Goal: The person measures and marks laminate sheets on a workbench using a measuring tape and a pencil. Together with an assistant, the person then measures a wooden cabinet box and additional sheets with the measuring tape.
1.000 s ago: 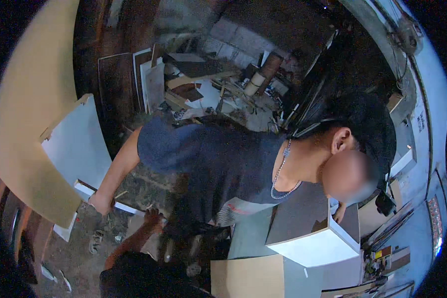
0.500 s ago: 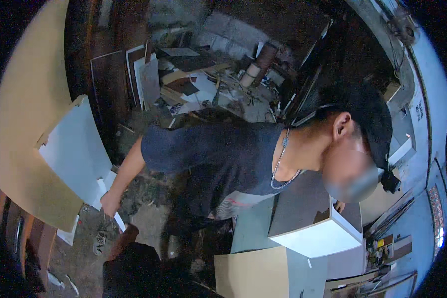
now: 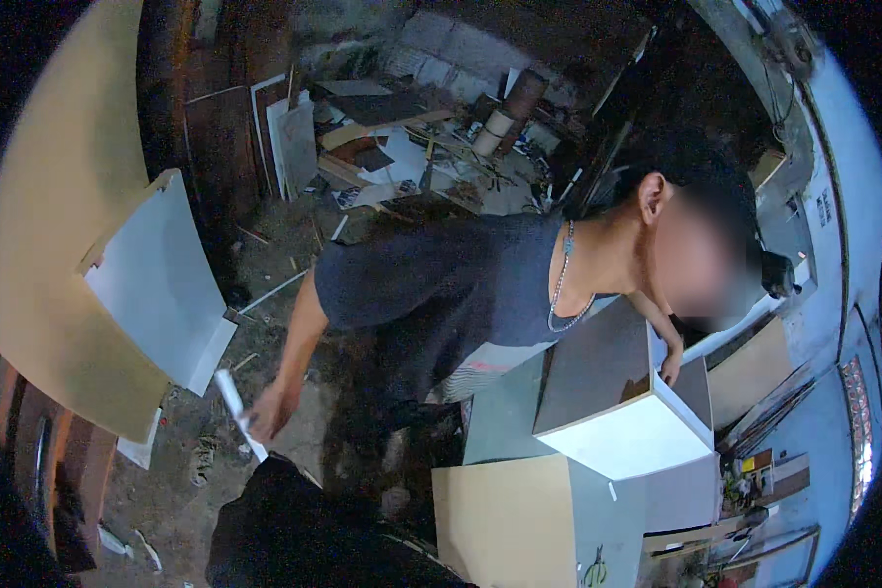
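Note:
Neither of my hands shows. Black cloth (image 3: 274, 529), seemingly my sleeve, rises at the lower edge. Just above it, a co-worker's hand (image 3: 274, 410) grips a narrow white strip (image 3: 228, 392), tilted with its lower end near my sleeve. The co-worker's other hand (image 3: 670, 363) rests at the edge of a box-like cabinet piece (image 3: 632, 441) with a white front and a dark inside. Left of the strip, a white panel (image 3: 162, 289) with a raw wood edge leans against a large tan board (image 3: 59, 225).
The co-worker (image 3: 451, 284) bends across the middle. A pale board (image 3: 505, 519) and green-handled pliers (image 3: 595, 566) lie near the cabinet piece. Wood offcuts (image 3: 392, 157) litter the floor behind, beside upright panels (image 3: 292, 142). Shelves with small items (image 3: 755, 480) stand at right.
The co-worker's hand has drawn the white strip to the right, away from the white panel. Their head has lifted. A forearm at my sleeve, near the strip, has gone from sight.

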`<act>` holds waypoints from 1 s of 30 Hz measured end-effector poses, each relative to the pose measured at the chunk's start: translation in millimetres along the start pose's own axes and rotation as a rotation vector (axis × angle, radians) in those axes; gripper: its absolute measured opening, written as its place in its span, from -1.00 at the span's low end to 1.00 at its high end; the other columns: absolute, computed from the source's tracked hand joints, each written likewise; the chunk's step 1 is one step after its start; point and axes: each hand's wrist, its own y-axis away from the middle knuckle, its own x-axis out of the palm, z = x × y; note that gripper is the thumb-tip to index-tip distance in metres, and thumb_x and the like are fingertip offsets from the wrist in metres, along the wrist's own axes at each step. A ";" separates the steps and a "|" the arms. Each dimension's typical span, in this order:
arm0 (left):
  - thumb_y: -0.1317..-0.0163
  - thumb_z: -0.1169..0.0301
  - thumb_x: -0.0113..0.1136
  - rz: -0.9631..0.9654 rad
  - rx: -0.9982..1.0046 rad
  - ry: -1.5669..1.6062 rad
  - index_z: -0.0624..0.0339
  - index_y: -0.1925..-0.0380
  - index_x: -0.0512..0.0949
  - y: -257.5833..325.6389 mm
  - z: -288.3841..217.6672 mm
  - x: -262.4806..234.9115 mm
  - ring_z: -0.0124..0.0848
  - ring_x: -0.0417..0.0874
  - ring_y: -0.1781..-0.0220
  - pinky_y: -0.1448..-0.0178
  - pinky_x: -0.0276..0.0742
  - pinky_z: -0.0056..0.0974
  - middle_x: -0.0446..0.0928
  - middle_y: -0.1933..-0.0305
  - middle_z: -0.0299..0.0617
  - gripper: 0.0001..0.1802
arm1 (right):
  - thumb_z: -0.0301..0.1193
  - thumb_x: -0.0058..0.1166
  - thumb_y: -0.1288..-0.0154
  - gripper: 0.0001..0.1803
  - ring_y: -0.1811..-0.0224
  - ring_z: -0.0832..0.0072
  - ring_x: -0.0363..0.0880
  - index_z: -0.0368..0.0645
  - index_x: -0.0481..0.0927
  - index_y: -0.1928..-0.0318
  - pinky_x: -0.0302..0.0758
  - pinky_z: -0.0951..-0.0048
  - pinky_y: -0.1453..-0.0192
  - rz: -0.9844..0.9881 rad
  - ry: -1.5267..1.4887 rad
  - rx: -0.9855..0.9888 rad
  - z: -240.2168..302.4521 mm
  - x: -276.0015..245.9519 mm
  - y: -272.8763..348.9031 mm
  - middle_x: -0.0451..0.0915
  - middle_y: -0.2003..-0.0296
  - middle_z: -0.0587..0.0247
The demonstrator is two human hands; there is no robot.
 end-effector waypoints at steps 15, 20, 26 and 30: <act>-0.34 0.31 0.08 -0.064 1.437 -1.197 0.17 -0.47 0.19 -28.4 -374.6 -85.7 -0.34 0.56 0.17 0.07 0.54 -0.33 0.54 0.18 -0.24 -0.30 | -0.29 0.07 -0.30 -0.53 -0.35 0.16 0.42 -0.18 0.51 -0.20 0.36 0.20 -0.42 -0.256 0.031 0.317 -132.7 23.4 155.6 0.47 -0.30 0.05; -0.26 0.35 0.13 -0.369 2.529 -1.313 0.24 -0.33 0.36 24.5 -448.7 22.1 -0.30 0.62 0.20 0.08 0.57 -0.29 0.58 0.11 -0.18 -0.39 | -0.27 -0.01 -0.39 -0.53 -0.51 0.20 0.20 -0.01 0.43 -0.27 0.14 0.06 -0.52 -0.256 -0.089 0.562 -132.2 21.2 263.8 0.34 -0.40 0.14; -0.32 0.37 0.08 0.651 1.794 -0.800 0.29 -0.20 0.47 5.3 -461.4 46.6 -0.26 0.60 0.03 -0.06 0.51 -0.23 0.58 -0.07 -0.12 -0.54 | -0.49 0.11 -0.20 -0.36 -0.45 0.13 0.25 -0.01 0.34 -0.33 0.22 -0.06 -0.44 -0.271 0.042 1.000 -111.8 -23.2 412.9 0.36 -0.37 0.06; -0.40 0.37 -0.05 1.454 0.443 0.751 0.20 -0.39 0.26 -192.6 -381.8 16.5 -0.26 0.43 -0.25 -0.35 0.31 -0.13 0.40 -0.33 -0.08 -0.44 | -0.38 0.24 -0.19 -0.45 -0.14 -0.08 0.50 -0.22 0.45 -0.19 0.41 0.01 -0.24 -0.875 0.450 1.204 -88.2 -63.3 437.3 0.54 -0.07 -0.15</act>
